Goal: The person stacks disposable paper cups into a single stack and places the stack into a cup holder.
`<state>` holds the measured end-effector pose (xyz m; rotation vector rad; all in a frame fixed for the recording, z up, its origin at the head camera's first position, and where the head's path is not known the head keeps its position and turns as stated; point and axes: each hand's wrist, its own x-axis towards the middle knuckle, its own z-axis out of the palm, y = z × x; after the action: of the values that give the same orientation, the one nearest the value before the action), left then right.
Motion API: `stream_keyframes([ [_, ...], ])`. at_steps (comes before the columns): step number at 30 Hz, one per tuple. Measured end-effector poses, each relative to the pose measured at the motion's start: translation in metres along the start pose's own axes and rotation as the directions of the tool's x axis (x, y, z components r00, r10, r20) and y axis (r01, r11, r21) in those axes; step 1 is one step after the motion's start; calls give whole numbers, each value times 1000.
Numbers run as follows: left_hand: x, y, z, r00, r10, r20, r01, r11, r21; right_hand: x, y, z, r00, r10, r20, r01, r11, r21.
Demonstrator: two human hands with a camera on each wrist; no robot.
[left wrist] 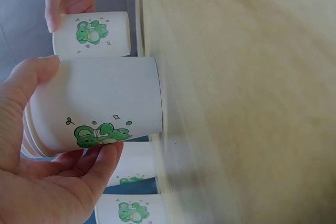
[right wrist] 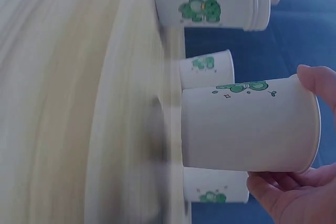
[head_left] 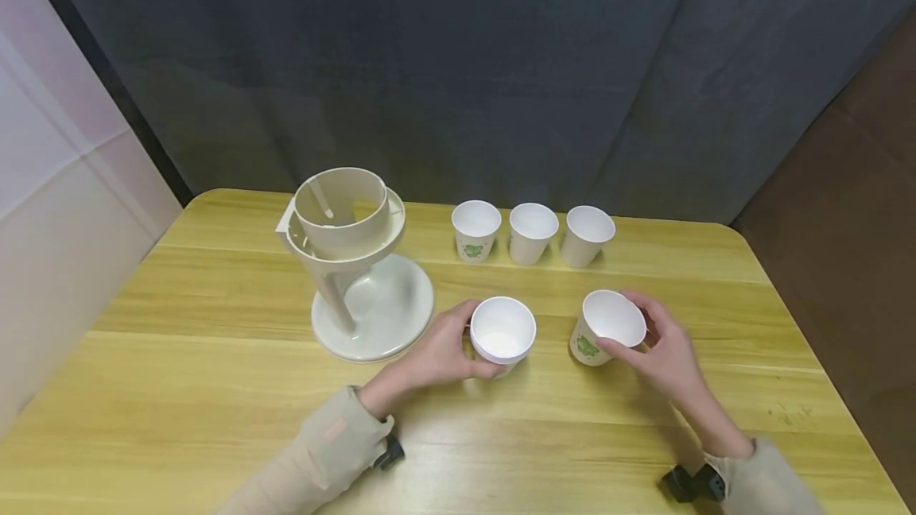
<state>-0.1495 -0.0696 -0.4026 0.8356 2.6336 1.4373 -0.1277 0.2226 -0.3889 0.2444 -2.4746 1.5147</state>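
My left hand (head_left: 445, 350) grips a small stack of nested white paper cups (head_left: 503, 332) at the middle of the table. Several rims sit one inside another in the left wrist view, and a green bear print shows on the outer cup (left wrist: 100, 98). To the right, my right hand (head_left: 667, 352) holds a single white paper cup (head_left: 608, 326) by thumb and fingers near its rim. That cup (right wrist: 247, 127) stands upright, with its base at or near the table top. Farther back, a left cup (head_left: 475, 227), a middle cup (head_left: 533, 230) and a right cup (head_left: 587, 233) stand in a row.
On the left stands a cream plastic stand (head_left: 336, 284) with a ring-shaped upper holder (head_left: 342, 213) and a round base plate (head_left: 401, 300). The wooden table (head_left: 215, 388) meets a dark cloth (head_left: 444, 70) at the back. A brown panel (head_left: 844, 181) borders the right side.
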Motion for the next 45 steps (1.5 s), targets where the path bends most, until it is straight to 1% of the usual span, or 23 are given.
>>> stream_keyframes([
  [12,0,1,-1,1000,11,2,-11,1000,2,-1,-18,11,994,-82,77,80,996,33],
  [18,0,1,-1,1000,12,6,-12,1000,-1,0,-31,12,991,-103,91,97,994,58],
  [22,0,0,0,1000,8,6,-8,1000,-6,2,-40,12,986,-138,92,131,988,79],
  [28,0,0,0,1000,9,1,-9,1000,-8,9,-57,10,975,-207,82,197,973,116],
  [33,0,1,-1,1000,1,4,-1,1000,-4,16,-75,10,967,-240,86,228,965,130],
  [39,-1,1,-1,1000,-11,9,12,1000,-17,24,-92,20,945,-298,135,267,941,209],
  [41,-1,0,-1,1000,-16,9,16,1000,-19,25,-93,26,937,-311,156,273,935,228],
  [45,0,0,-1,1000,-16,12,16,1000,-16,27,-91,38,930,-310,200,257,933,250],
])
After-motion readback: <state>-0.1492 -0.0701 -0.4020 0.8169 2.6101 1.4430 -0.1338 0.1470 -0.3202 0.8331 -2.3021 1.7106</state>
